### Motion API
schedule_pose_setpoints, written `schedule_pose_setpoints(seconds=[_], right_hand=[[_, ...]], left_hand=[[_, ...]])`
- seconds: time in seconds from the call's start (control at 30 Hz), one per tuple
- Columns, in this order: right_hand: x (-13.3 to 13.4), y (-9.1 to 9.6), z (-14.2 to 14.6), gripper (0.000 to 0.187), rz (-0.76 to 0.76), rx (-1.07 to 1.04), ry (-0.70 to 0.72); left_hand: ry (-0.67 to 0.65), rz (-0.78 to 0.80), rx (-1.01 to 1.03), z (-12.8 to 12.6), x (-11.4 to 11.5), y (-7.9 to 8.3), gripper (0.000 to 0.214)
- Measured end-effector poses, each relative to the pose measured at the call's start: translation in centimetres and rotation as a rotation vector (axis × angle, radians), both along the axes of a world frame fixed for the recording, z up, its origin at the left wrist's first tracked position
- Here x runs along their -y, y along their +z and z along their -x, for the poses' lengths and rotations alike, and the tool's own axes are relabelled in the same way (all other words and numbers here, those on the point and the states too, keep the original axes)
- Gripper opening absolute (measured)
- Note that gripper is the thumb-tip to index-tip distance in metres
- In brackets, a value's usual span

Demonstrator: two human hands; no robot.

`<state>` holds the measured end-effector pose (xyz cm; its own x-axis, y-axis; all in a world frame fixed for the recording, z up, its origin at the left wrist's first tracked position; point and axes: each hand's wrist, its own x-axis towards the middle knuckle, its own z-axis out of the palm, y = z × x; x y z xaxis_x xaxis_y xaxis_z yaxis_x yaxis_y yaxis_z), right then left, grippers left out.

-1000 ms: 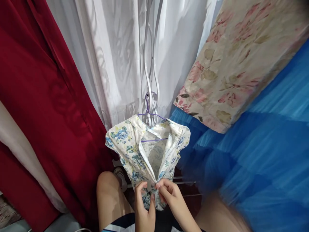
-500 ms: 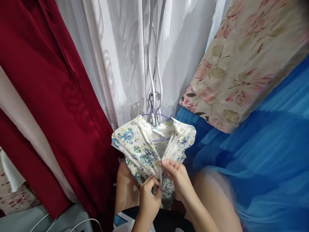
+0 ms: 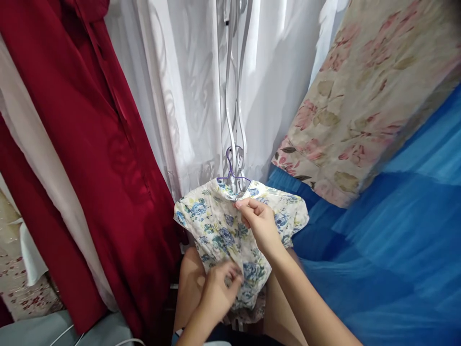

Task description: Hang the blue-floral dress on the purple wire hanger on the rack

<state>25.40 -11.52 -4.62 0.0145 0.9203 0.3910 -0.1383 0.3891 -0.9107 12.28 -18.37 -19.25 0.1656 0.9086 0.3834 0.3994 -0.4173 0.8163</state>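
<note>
- While white curtains (image 3: 277, 96) are filling the background, a deep red garment (image 3: 118, 226) is hanging at the left, and blue tulle (image 3: 389, 274) is spreading across the right, its upper part lying behind a pink-flowered cloth (image 3: 324, 129).
- Before the curtains, a white metal frame (image 3: 230, 126) is standing upright in curving strips.
- Below its curves, a blue-flowered top (image 3: 223, 235) is hanging in front of the person, its shoulders spreading wide and its lower end reaching between the legs.
- Over the top's upper middle, the right hand (image 3: 260, 223) is pinching: thumb and index finger are meeting at the neckline and gripping its edge, with cloth lying to both sides and below.
- Lower down, the left hand (image 3: 221, 288) is lying in front of the top, its fingers curling toward the thumb around a small gap; blur is hiding whether they are catching any cloth.
- Just above the right hand's fingertips, a purple hanger (image 3: 231, 168) is showing inside the collar, its hook rising beside the frame.
</note>
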Motion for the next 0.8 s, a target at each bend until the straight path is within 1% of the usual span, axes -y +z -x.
schedule_pose_setpoints(seconds=[0.03, 0.1, 0.13, 0.17, 0.2, 0.23, 0.3, 0.37, 0.43, 0.5, 0.53, 0.57, 0.6, 0.63, 0.67, 0.7, 0.77, 0.8], right_hand=[[0.5, -0.1, 0.0, 0.027, -0.015, 0.007, -0.004], [1.4, -0.2, 0.2, 0.028, -0.043, 0.012, -0.009], [1.8, -0.1, 0.2, 0.029, -0.056, 0.017, -0.009], [2.1, 0.0, 0.3, 0.029, -0.067, 0.026, -0.004], [2.3, 0.1, 0.4, 0.029, -0.077, 0.035, 0.003], [2.4, 0.2, 0.4, 0.029, -0.085, 0.043, 0.01], [2.1, 0.1, 0.5, 0.029, -0.097, 0.047, 0.022], [1.2, -0.6, 0.6, 0.03, -0.1, 0.054, 0.009], [0.2, -2.0, 0.6, 0.031, -0.083, 0.091, -0.037], [-0.5, -3.8, 0.6, 0.031, -0.054, 0.133, -0.074], [-0.6, -4.8, 0.6, 0.032, -0.041, 0.148, -0.078], [-0.5, -5.6, 0.6, 0.033, -0.03, 0.157, -0.071], [-0.3, -6.4, 0.5, 0.034, -0.021, 0.162, -0.059], [0.1, -7.0, 0.4, 0.034, -0.011, 0.167, -0.048], [0.5, -7.4, 0.3, 0.034, -0.001, 0.173, -0.036], [0.9, -7.7, 0.3, 0.034, 0.009, 0.18, -0.016], [1.6, -7.9, 0.3, 0.032, 0.026, 0.196, 0.038], [1.9, -7.9, 0.4, 0.03, 0.036, 0.197, 0.067]], left_hand=[[0.03, -0.056, 0.028, 0.5, -0.4, 2.0, 0.014], [0.108, -0.203, 0.118, 1.6, -1.6, 6.6, 0.032], [0.107, -0.284, 0.155, 2.1, -2.4, 8.8, 0.04], [0.084, -0.35, 0.143, 2.4, -3.1, 10.8, 0.045], [0.053, -0.402, 0.09, 2.6, -3.9, 12.4, 0.044], [0.029, -0.466, 0.019, 2.6, -4.6, 13.7, 0.039], [0.005, -0.585, -0.121, 2.3, -5.7, 15.2, 0.024], [0.032, -0.693, -0.205, 1.9, -6.3, 15.8, 0.018], [0.111, -0.777, -0.191, 2.0, -6.8, 16.3, 0.018], [0.231, -0.807, -0.053, 3.2, -7.7, 17.1, 0.017], [0.292, -0.789, 0.053, 4.1, -8.3, 17.5, 0.018], [0.344, -0.745, 0.184, 5.4, -9.1, 17.8, 0.018], [0.383, -0.666, 0.356, 6.7, -10.0, 17.9, 0.018], [0.404, -0.567, 0.538, 8.0, -11.0, 17.8, 0.017], [0.414, -0.435, 0.754, 9.3, -12.0, 17.4, 0.016], [0.423, -0.286, 0.983, 10.3, -12.8, 16.7, 0.017], [0.429, -0.116, 1.16, 11.3, -14.1, 14.4, 0.02], [0.419, -0.051, 1.195, 11.3, -14.3, 13.0, 0.021]])
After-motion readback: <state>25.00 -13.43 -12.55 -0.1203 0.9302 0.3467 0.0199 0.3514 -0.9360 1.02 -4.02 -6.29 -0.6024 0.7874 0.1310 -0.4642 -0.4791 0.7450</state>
